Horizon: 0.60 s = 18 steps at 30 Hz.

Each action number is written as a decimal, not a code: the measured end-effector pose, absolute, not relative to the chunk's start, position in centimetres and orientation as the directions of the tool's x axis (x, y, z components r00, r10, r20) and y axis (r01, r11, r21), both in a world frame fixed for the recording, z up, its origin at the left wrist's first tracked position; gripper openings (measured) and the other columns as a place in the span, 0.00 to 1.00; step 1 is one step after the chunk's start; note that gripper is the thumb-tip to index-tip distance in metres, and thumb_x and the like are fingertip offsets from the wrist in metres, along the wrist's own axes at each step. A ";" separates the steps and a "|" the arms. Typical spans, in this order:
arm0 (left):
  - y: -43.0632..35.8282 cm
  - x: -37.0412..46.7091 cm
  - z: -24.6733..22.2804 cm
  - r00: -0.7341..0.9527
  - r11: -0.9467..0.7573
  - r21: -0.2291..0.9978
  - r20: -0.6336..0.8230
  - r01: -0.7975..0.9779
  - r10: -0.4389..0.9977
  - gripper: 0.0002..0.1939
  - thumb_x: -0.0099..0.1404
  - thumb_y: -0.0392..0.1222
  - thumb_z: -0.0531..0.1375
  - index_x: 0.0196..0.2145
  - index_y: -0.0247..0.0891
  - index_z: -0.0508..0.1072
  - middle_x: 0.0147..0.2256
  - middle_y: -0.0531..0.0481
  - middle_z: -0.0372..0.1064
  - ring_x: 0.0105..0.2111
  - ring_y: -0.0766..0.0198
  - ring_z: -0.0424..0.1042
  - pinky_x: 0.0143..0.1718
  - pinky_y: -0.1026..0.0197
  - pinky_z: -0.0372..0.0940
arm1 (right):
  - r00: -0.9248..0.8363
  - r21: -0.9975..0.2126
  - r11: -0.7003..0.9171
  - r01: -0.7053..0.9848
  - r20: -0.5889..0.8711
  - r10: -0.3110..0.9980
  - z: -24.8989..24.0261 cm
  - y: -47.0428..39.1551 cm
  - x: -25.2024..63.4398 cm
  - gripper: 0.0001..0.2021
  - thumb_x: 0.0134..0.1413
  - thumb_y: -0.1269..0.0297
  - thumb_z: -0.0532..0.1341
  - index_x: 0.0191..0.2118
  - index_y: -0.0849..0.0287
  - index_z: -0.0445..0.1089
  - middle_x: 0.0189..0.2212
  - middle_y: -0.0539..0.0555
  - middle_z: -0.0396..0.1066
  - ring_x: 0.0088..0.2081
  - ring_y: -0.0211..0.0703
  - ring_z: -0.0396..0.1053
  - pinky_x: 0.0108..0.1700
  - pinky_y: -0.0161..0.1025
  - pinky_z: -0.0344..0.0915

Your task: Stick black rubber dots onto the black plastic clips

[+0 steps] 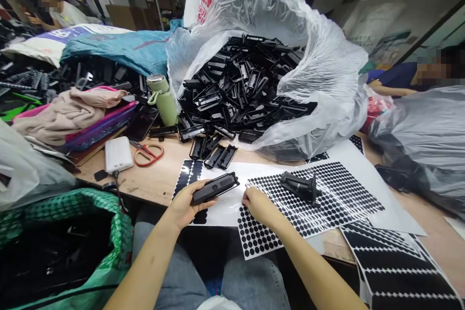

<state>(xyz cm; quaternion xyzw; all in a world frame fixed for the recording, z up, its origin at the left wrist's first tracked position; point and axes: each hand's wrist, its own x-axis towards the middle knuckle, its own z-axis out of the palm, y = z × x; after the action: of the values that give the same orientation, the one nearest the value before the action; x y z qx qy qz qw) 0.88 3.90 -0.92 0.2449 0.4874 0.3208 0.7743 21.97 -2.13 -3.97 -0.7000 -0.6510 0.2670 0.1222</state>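
In my left hand lies a long black plastic housing, its ribbed face up with an oval mark in the middle; my thumb is on top and my fingers are beneath. My right hand is closed in a pinch at the left edge of a white sheet of round black stickers. Whatever is between those fingertips is hidden. On that sheet rests a black plastic piece with a flared end. Several loose black housings lie just beyond my left hand.
A big clear plastic bag spills black parts onto the table. Left of it stand a green bottle, red-handled scissors and a white power bank. A green sack sits low left. More sticker sheets overhang at right. Two people are farther back.
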 end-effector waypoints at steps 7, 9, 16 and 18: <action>2.9 3.0 -0.5 0.335 0.657 0.741 -0.589 -0.138 0.735 0.16 0.58 0.36 0.55 0.44 0.30 0.68 0.35 0.39 0.73 0.28 0.55 0.75 0.23 0.63 0.70 | 0.102 -0.868 -0.087 0.490 -0.042 0.994 0.0 -3.4 21.3 0.07 0.55 0.62 0.51 0.30 0.57 0.62 0.30 0.50 0.65 0.33 0.40 0.62 0.36 0.37 0.58; 2.5 3.9 -0.3 0.349 0.633 0.767 -0.569 -0.100 0.745 0.15 0.58 0.37 0.55 0.43 0.31 0.69 0.34 0.40 0.73 0.27 0.57 0.75 0.21 0.64 0.69 | 0.149 -0.915 -0.039 0.401 0.023 0.989 0.7 -3.4 20.3 0.06 0.54 0.64 0.52 0.28 0.57 0.61 0.34 0.51 0.64 0.37 0.40 0.63 0.40 0.39 0.58; 1.3 5.6 0.5 0.336 0.570 0.821 -0.525 -0.045 0.782 0.12 0.59 0.36 0.53 0.40 0.30 0.70 0.32 0.42 0.72 0.23 0.60 0.74 0.18 0.65 0.67 | 0.273 -0.934 -0.044 0.355 0.059 0.960 0.5 -3.6 18.8 0.06 0.53 0.68 0.53 0.25 0.57 0.60 0.40 0.55 0.61 0.44 0.43 0.61 0.48 0.43 0.57; 1.1 5.7 0.5 0.336 0.559 0.827 -0.513 -0.050 0.789 0.12 0.59 0.36 0.53 0.40 0.30 0.70 0.32 0.43 0.72 0.23 0.60 0.73 0.18 0.65 0.67 | 0.286 -0.933 -0.047 0.357 0.061 0.956 0.5 -3.9 18.9 0.06 0.53 0.68 0.52 0.26 0.57 0.60 0.40 0.56 0.61 0.44 0.43 0.61 0.48 0.44 0.58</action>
<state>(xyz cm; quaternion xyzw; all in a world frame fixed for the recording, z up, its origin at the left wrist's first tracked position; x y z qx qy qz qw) 5.74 1.14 0.52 0.3706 0.4988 0.2880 0.7286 18.90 -3.89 0.46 -0.6496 -0.5055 0.3188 0.4700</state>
